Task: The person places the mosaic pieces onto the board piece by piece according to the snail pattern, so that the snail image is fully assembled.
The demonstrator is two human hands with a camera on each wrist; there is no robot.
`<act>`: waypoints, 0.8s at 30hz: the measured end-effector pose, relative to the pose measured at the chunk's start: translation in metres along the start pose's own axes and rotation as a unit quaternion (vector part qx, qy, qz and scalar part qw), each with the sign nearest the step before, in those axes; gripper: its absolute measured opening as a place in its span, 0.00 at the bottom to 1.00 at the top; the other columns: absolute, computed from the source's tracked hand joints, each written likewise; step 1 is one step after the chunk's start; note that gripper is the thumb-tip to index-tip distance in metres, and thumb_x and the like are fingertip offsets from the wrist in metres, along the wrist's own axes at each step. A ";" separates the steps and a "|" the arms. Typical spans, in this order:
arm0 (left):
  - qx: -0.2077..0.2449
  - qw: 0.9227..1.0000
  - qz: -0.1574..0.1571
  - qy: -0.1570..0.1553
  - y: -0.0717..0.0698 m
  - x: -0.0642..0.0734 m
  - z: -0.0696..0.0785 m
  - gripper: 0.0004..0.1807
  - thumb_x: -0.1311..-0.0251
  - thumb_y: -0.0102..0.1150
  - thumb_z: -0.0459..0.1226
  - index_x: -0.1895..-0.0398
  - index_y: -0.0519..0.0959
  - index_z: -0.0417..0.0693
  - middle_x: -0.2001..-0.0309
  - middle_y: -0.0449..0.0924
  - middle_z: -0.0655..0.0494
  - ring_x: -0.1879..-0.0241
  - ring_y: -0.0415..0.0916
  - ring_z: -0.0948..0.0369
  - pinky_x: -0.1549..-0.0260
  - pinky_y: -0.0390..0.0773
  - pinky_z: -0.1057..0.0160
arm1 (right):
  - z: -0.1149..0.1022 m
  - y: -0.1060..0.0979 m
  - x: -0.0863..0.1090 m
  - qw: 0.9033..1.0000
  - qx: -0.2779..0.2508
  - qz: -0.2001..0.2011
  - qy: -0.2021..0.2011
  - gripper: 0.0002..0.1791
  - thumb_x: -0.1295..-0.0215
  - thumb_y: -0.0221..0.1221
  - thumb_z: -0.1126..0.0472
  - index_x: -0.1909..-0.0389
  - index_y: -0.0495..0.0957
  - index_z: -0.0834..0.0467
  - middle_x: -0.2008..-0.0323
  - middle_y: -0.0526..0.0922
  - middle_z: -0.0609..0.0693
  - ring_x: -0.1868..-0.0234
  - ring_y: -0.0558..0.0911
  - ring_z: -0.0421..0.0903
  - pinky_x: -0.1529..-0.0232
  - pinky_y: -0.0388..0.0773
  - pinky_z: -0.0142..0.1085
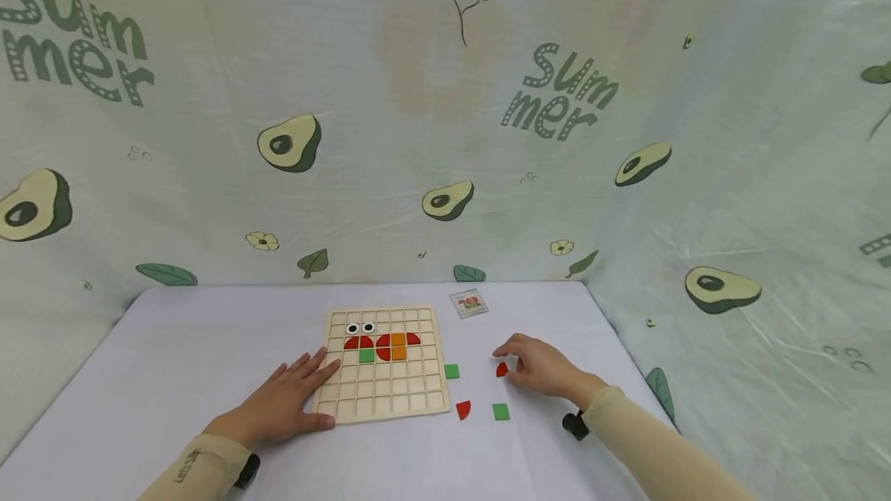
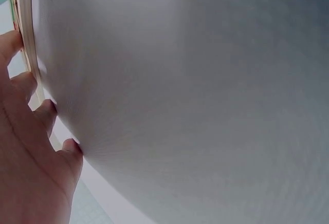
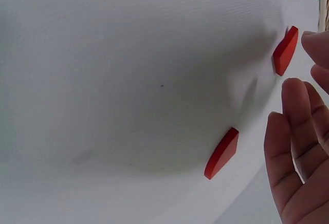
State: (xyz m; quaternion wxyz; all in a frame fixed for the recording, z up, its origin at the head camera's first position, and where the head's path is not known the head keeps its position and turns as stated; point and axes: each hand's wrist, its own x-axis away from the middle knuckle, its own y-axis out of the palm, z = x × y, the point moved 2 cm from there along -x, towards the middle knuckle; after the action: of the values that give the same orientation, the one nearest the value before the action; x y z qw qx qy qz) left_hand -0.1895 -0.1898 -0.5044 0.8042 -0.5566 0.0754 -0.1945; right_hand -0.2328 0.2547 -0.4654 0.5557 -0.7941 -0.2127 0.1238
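Observation:
A pale wooden grid board lies on the table, bearing two eye tiles, several red quarter-circle pieces, orange tiles and a green tile. My left hand rests at the board's left edge with fingers spread; in the left wrist view its fingertips are beside that edge. To the right of the board my right hand hovers beside a loose red quarter-circle piece, fingers loosely bent, nothing held. The right wrist view shows two red pieces apart from the fingers.
Two loose green squares and another red quarter-circle lie right of the board. Behind them is a small picture card. A printed cloth hangs at the back of the white table.

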 end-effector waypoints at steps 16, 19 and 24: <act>0.007 1.000 -0.007 -0.004 -0.003 -0.002 0.005 0.55 0.54 0.66 0.69 0.24 0.63 0.54 0.22 0.51 0.44 0.26 0.47 0.37 0.32 0.46 0.32 | 0.003 0.013 0.001 0.999 0.046 0.023 -0.001 0.17 0.38 0.69 0.57 0.48 0.84 0.50 0.60 0.77 0.41 0.68 0.72 0.37 0.65 0.76 0.34; 0.004 1.000 -0.010 -0.008 -0.003 -0.001 0.004 0.55 0.54 0.66 0.69 0.24 0.63 0.54 0.23 0.51 0.44 0.26 0.48 0.37 0.32 0.46 0.32 | 0.001 0.015 -0.003 0.998 0.057 0.026 0.001 0.17 0.38 0.69 0.54 0.49 0.84 0.51 0.63 0.76 0.40 0.68 0.72 0.38 0.65 0.77 0.35; -0.001 1.000 -0.011 -0.009 -0.004 -0.001 0.004 0.55 0.55 0.66 0.69 0.24 0.64 0.54 0.23 0.52 0.43 0.27 0.48 0.37 0.33 0.47 0.31 | -0.002 0.018 -0.011 0.997 0.070 0.028 0.018 0.19 0.39 0.69 0.47 0.50 0.84 0.50 0.71 0.73 0.38 0.71 0.72 0.38 0.67 0.75 0.35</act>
State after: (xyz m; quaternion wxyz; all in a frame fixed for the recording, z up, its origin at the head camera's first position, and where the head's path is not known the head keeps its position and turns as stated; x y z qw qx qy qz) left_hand -0.1897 -0.1875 -0.4990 0.8019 -0.5604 0.0620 -0.1979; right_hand -0.2380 0.2420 -0.4820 0.6097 -0.7613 -0.1711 0.1392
